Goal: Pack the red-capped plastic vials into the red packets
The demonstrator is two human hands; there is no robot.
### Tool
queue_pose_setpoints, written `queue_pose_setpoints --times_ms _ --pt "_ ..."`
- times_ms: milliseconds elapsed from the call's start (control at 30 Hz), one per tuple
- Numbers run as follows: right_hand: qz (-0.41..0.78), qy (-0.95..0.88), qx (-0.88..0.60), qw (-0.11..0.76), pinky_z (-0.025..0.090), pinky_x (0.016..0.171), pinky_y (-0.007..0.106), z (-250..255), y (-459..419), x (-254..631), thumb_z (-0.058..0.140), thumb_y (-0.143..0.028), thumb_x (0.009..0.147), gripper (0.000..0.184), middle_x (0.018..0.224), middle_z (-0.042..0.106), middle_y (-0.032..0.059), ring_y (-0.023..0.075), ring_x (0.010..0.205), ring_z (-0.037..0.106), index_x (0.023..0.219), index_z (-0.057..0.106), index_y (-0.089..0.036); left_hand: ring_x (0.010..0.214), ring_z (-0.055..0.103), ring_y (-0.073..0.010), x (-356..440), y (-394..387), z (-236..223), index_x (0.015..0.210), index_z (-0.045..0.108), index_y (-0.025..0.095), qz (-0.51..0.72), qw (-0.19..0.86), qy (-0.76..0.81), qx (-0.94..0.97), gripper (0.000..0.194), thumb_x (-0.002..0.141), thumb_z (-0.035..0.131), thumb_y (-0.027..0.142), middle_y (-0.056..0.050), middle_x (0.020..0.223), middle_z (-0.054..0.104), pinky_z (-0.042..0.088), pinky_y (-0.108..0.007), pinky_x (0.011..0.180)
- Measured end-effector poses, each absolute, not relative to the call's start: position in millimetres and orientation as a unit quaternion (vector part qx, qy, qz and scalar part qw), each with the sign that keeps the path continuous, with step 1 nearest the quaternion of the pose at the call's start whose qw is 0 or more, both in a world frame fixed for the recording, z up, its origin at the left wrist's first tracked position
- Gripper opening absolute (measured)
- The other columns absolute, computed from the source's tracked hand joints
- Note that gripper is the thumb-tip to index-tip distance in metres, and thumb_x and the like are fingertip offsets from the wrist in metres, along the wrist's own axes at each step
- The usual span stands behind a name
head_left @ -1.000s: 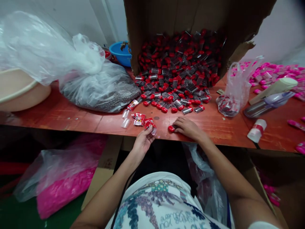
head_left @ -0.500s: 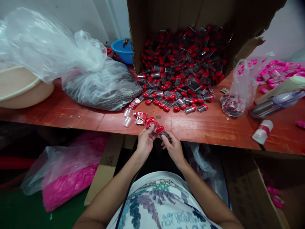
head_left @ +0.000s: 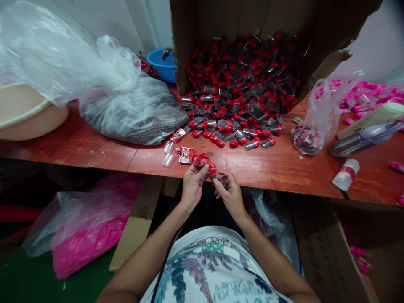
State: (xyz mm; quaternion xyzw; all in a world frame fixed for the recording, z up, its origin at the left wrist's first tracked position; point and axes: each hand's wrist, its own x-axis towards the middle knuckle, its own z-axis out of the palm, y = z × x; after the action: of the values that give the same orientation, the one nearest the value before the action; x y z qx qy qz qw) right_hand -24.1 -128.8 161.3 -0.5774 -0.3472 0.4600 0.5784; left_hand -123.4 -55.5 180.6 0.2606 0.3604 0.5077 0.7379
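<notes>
My left hand (head_left: pixel 193 185) pinches a shiny red printed wrapper (head_left: pixel 204 163) at the table's front edge. Close beside it, my right hand (head_left: pixel 229 190) has its fingers closed around a small clear bottle (head_left: pixel 220 180) with dark contents. The wrapper lies against the bottle's upper end and covers its red cap. Just beyond my left hand is another red printed packet (head_left: pixel 184 155), with two empty clear tubes (head_left: pixel 168 159) to its left. A large heap of red-capped bottles (head_left: pixel 235 105) spills out of a tipped cardboard box (head_left: pixel 183 54).
Left of the heap sits a clear bag of dark beads (head_left: pixel 135 113), near a cream basin (head_left: pixel 34 122) and a blue bowl (head_left: pixel 162 65). At right are a small plastic bag (head_left: pixel 311 126), a tumbler (head_left: pixel 350 143), a white roll (head_left: pixel 346 173) and pink bottles (head_left: pixel 366 94).
The red wrapper has come over the capped end of the bottle, hiding the cap that showed before. Both hands stay nearly in place.
</notes>
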Motion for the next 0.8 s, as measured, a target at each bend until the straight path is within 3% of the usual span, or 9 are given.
queue_pose_setpoints --times_ms 233,333,500,667,800 --pt "0.405 -0.396 -0.581 0.584 0.048 0.050 0.019 162 -131 -20 0.060 -0.032 0.082 0.029 0.090 0.062 0.0006 0.0106 0.067 0.058 0.110 0.058 -0.025 0.069 0.063 -0.0122 -127 -56 179 0.081 0.064 0.013 0.447 0.735 0.369 0.352 0.025 0.061 0.079 0.016 -0.001 0.076 0.068 0.049 -0.024 0.070" --pt "0.377 -0.401 -0.589 0.592 0.050 0.054 0.020 162 -130 -18 0.061 -0.031 0.082 0.026 0.091 0.062 0.0015 0.0112 0.069 0.059 0.107 0.061 -0.024 0.072 0.063 -0.0127 -129 -57 183 0.087 0.064 0.015 0.438 0.718 0.379 0.386 0.035 0.057 0.080 0.013 0.000 0.079 0.068 0.049 -0.024 0.073" --pt "0.472 -0.296 -0.540 0.631 0.049 0.045 0.020 164 -130 -19 0.062 -0.033 0.081 0.026 0.079 0.059 -0.0027 0.0094 0.055 0.057 0.105 0.054 -0.024 0.078 0.063 -0.0132 -130 -55 189 0.107 0.060 0.017 0.404 0.750 0.371 0.370 0.054 0.057 0.079 0.012 -0.001 0.086 0.068 0.048 -0.025 0.076" --pt "0.439 -0.412 -0.536 0.592 0.057 0.069 0.029 162 -129 -16 0.060 -0.025 0.082 0.043 0.103 0.056 0.0030 0.0155 0.084 0.059 0.124 0.053 -0.030 0.072 0.062 -0.0122 -127 -53 192 0.095 0.061 0.016 0.433 0.722 0.393 0.368 0.043 0.056 0.080 0.014 0.000 0.081 0.066 0.048 -0.024 0.072" --pt "0.404 -0.445 -0.553 0.577 0.057 0.072 0.031 156 -125 -13 0.057 -0.022 0.082 0.046 0.108 0.051 0.0049 0.0186 0.093 0.058 0.127 0.054 -0.032 0.064 0.059 -0.0113 -121 -56 193 0.083 0.060 0.014 0.414 0.714 0.405 0.394 0.038 0.052 0.082 0.013 0.002 0.071 0.064 0.047 -0.023 0.064"
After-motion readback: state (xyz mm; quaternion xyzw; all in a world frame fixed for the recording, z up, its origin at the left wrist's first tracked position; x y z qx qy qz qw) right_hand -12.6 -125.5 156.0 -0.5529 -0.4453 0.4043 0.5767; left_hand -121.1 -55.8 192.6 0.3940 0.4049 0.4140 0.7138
